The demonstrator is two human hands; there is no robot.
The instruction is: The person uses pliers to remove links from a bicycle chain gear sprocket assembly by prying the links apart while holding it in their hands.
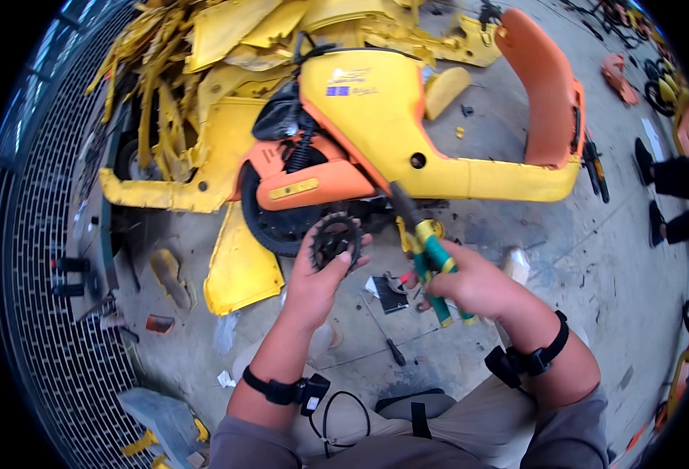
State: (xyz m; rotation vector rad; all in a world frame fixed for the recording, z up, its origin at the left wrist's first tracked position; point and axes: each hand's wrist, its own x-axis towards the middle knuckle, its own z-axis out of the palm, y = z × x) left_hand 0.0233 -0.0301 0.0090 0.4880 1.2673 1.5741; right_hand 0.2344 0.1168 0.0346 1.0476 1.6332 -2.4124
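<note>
My left hand point(322, 270) is closed around a dark toothed sprocket point(337, 241), with the thumb across its middle. In my right hand point(470, 280) is a two-handled tool with green and yellow grips point(437, 254). Its long dark head points up and left, and blur hides the shape of its jaws. Just beyond both hands lies a yellow and orange bike body point(376, 117) on its side. The bike's rear wheel point(278, 205) is right above the sprocket in view, and the tool's head overlaps the body's lower edge.
Yellow panels point(235, 39) are heaped at the far left. A screwdriver point(394, 350) lies on the floor before me, near a black flat piece point(390, 295). Metal mesh point(43, 273) runs along the left. Another person's legs point(677, 195) show at right.
</note>
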